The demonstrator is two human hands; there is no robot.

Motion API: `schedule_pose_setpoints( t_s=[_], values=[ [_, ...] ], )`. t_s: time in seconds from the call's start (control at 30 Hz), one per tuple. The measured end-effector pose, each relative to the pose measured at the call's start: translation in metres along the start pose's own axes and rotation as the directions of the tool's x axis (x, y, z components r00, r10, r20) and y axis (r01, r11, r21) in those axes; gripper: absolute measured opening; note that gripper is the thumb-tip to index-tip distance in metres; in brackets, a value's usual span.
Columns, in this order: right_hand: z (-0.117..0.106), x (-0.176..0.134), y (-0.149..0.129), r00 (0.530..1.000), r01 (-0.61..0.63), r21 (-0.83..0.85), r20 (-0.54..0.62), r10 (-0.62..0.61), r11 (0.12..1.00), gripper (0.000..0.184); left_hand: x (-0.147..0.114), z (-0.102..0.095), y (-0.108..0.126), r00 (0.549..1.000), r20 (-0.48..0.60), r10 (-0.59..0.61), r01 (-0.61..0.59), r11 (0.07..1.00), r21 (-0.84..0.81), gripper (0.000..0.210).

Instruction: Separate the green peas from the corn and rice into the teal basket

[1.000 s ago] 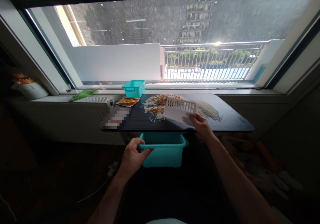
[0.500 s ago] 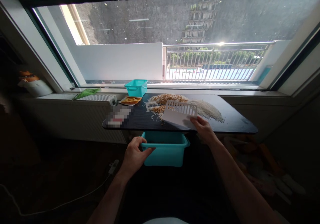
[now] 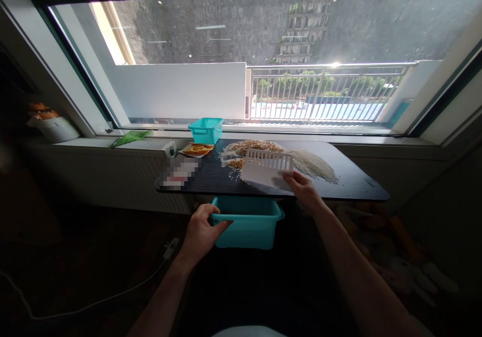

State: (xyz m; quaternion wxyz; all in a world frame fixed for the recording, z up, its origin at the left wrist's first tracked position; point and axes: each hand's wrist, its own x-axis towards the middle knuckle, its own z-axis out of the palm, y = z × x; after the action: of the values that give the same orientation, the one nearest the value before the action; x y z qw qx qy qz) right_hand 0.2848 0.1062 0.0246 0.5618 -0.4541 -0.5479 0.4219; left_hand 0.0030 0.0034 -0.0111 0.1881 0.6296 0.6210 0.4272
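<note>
My left hand (image 3: 203,229) grips the left rim of a teal plastic bin (image 3: 244,232), thumb outside and fingers over the edge. The bin sits just below the front edge of a dark table (image 3: 357,186). Between the thumb and fingers of my right hand (image 3: 303,190) is a white slotted plastic scraper (image 3: 265,176), its slots pointing away from me. It is held over the table, in front of a heap of yellow corn kernels (image 3: 259,146) mixed with white grains. To the right lies a pile of white rice (image 3: 314,165). The bin's inside is too dark to make out.
A smaller teal basket (image 3: 206,132) stands at the table's back left, near an orange-and-white packet (image 3: 197,149). Left of the table is a radiator (image 3: 113,171) with a green cloth (image 3: 131,138) on top. A power strip (image 3: 171,248) with a white cable lies lower left.
The scraper in my right hand has shifted slightly left over the table. My left hand keeps its hold on the bin.
</note>
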Motion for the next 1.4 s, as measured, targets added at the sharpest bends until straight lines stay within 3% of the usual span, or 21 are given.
schedule_pose_setpoints(
  t_s=[0.5,0.97,1.4],
  values=[
    [-0.004,-0.022,-0.007,1.0,-0.007,-0.016,-0.015,0.007,1.0,0.051,0.0,-0.005,-0.005,1.0,-0.023,0.016,-0.015,1.0,0.013,0.024],
    [-0.001,-0.016,0.004,0.998,0.018,-0.019,-0.058,-0.019,1.0,0.054,-0.001,-0.007,-0.006,1.0,-0.018,0.019,-0.018,1.0,0.02,0.024],
    [0.002,-0.016,-0.003,0.999,0.045,-0.062,-0.006,-0.045,0.997,0.055,-0.001,-0.007,-0.007,1.0,-0.011,0.003,-0.003,1.0,0.006,0.026]
  ],
)
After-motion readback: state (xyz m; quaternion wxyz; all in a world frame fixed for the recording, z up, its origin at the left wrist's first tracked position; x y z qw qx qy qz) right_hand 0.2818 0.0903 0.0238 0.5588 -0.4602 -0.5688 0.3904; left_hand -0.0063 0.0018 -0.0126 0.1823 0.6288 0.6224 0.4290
